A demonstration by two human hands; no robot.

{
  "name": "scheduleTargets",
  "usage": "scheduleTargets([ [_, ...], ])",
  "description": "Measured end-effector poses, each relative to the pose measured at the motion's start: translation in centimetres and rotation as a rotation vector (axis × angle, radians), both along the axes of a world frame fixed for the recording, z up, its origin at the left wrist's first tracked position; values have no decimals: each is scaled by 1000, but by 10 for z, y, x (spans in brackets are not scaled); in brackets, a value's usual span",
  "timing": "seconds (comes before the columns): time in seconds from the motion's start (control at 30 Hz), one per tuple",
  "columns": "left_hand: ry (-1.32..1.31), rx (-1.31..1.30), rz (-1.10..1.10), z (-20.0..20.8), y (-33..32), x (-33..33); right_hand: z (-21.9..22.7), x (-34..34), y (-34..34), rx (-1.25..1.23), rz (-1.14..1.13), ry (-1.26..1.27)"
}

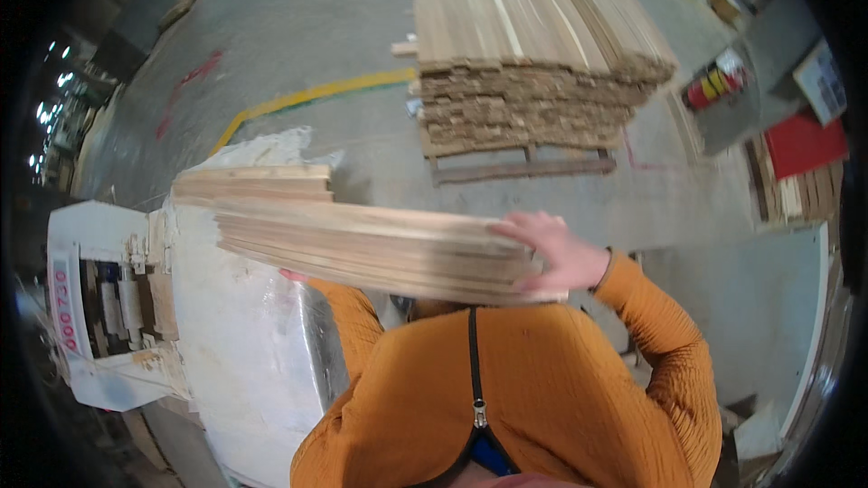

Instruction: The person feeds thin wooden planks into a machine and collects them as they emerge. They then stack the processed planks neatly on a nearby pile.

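Note:
A bundle of long, narrow wooden boards spans the space in front of my chest, slightly blurred. My right hand grips its right end, the fingers bent over the end and the thumb along the near edge. Only a little of my left hand shows at the near lower edge; it holds the bundle from beneath, its fingers mostly hidden by the wood. The bundle's left part lies over a pale worktable. Just beyond it, more boards rest on that table.
A white machine with rollers adjoins the worktable at left. Ahead, a tall stack of boards stands on a wooden pallet. A fire extinguisher and a red panel are at right. A yellow line crosses the floor.

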State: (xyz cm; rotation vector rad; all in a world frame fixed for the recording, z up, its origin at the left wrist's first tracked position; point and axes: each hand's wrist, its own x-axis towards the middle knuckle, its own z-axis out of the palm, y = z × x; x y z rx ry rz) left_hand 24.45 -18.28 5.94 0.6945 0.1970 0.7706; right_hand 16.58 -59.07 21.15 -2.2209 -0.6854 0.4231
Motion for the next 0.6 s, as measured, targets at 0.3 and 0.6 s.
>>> scheduleTargets([
  [0.3, 11, 291, -8, 85, -98, 50, -90, -77, -91, 1514, -715, 559],
  [0.6, -3, 319, -341, 103, -289, 165, -125, -64, -193, 1686, -1045, 280],
])
